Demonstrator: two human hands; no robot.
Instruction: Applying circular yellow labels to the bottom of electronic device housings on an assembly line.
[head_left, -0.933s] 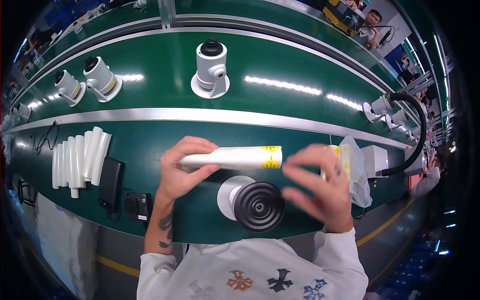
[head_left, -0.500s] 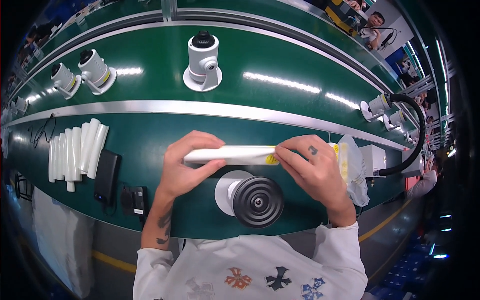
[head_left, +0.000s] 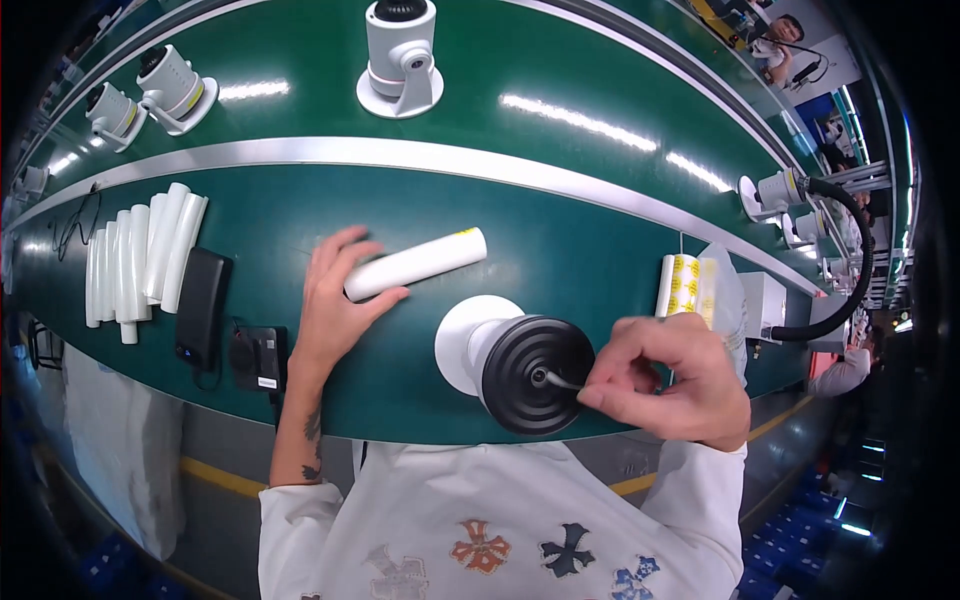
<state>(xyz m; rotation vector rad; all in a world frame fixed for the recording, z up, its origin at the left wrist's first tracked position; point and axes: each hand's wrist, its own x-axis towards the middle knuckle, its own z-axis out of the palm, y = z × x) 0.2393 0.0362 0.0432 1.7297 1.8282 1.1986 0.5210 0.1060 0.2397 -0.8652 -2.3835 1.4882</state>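
A white, wrapped roll (head_left: 420,265) with a bit of yellow at its far end lies slantwise on the green bench. My left hand (head_left: 335,290) is around its near left end, thumb and fingers spread apart. Below and right of the roll stands a white camera on a round base (head_left: 463,345), its black ringed front (head_left: 535,408) tilted up toward me. My right hand (head_left: 680,375) is closed at that front's right edge, pinching a thin pale strip (head_left: 565,383) that reaches to the small central lens; its exact kind is unclear.
Several white rolls (head_left: 130,260), a black power bank (head_left: 203,305) and a small black box (head_left: 262,358) lie left. A roll of yellow labels (head_left: 683,285) and a white box with a black hose (head_left: 800,333) are right. More white cameras (head_left: 400,65) stand beyond the metal rail (head_left: 400,150).
The white roll has gone from between both hands to lying on the bench. My right hand has moved down to the camera's black front and now pinches a thin strip there.
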